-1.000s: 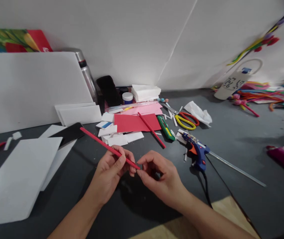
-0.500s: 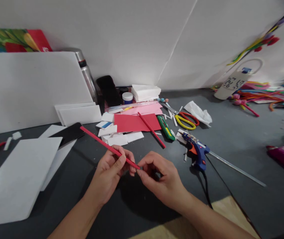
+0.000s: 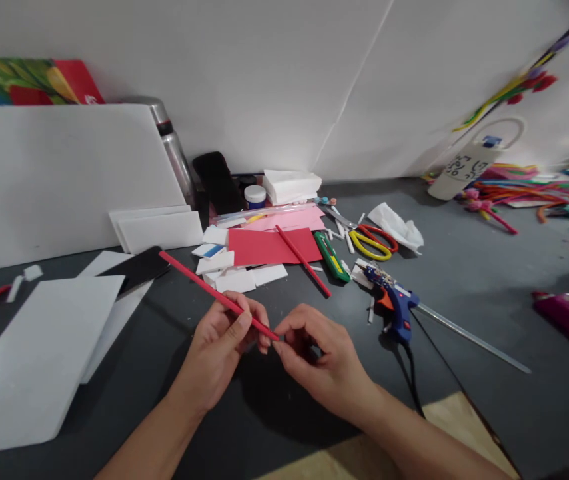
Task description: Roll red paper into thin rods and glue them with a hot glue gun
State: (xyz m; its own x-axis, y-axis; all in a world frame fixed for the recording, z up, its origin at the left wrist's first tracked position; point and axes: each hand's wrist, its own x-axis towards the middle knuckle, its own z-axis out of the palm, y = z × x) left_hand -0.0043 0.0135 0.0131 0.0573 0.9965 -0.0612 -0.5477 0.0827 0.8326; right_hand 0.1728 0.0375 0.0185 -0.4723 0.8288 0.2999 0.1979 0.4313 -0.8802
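Item one, slim straight red stick [image 3: 192, 277], material unclear: it is slanting through the person's left hand [image 3: 219, 350], its longer part reaching up and away to the left, its short near end projecting between the two hands, above the matte dark grey tabletop [image 3: 464, 267].

Item two, left hand: the thumb is pressing from above and the curled fingers are supporting from beneath, closing firmly on the stick nearer its lower end.

Item three, right hand [image 3: 324, 353]: thumb and forefinger are almost meeting at the stick's lower tip, the other fingers curling in; whether they are pinching or only touching it, one cannot tell.

Item four, comparison with half a second ago: both hands and the stick are keeping practically the same pose, the whole view only shifting very slightly.

Item five, surroundings: a second slim red stick [image 3: 302, 259] is lying across a flat red paper rectangle [image 3: 254, 247]; a green-handled cutter [image 3: 332, 257] is lying just beside them; a blue glue gun with an orange trigger [image 3: 402, 317] is resting to the right, a long clear rod [image 3: 469, 336] extending behind it
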